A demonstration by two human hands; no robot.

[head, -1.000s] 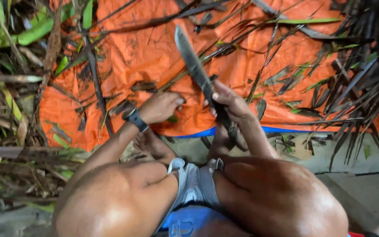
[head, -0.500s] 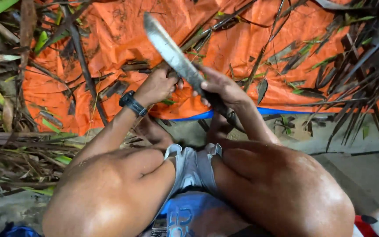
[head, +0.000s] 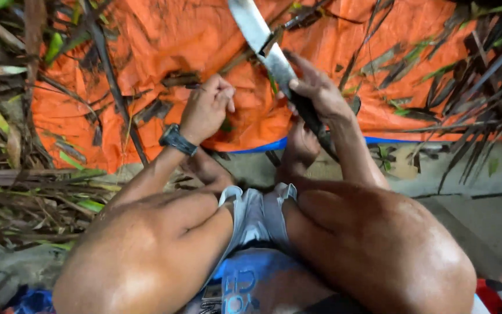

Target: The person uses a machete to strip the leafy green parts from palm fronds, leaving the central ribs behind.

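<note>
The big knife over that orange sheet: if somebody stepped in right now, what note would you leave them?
Right hand: shut on the knife, grip at the dark handle, blade pointing up and away over the orange sheet.
Left hand: watch on the wrist, fingers closed on a thin dark strip; what exactly it is cannot be told.
Around: cut leaf strips lie scattered on the sheet, dry fronds piled at the right, more at the left.
Done: some pieces already cut. Left: plenty of uncut fronds, by the look of it.
</note>
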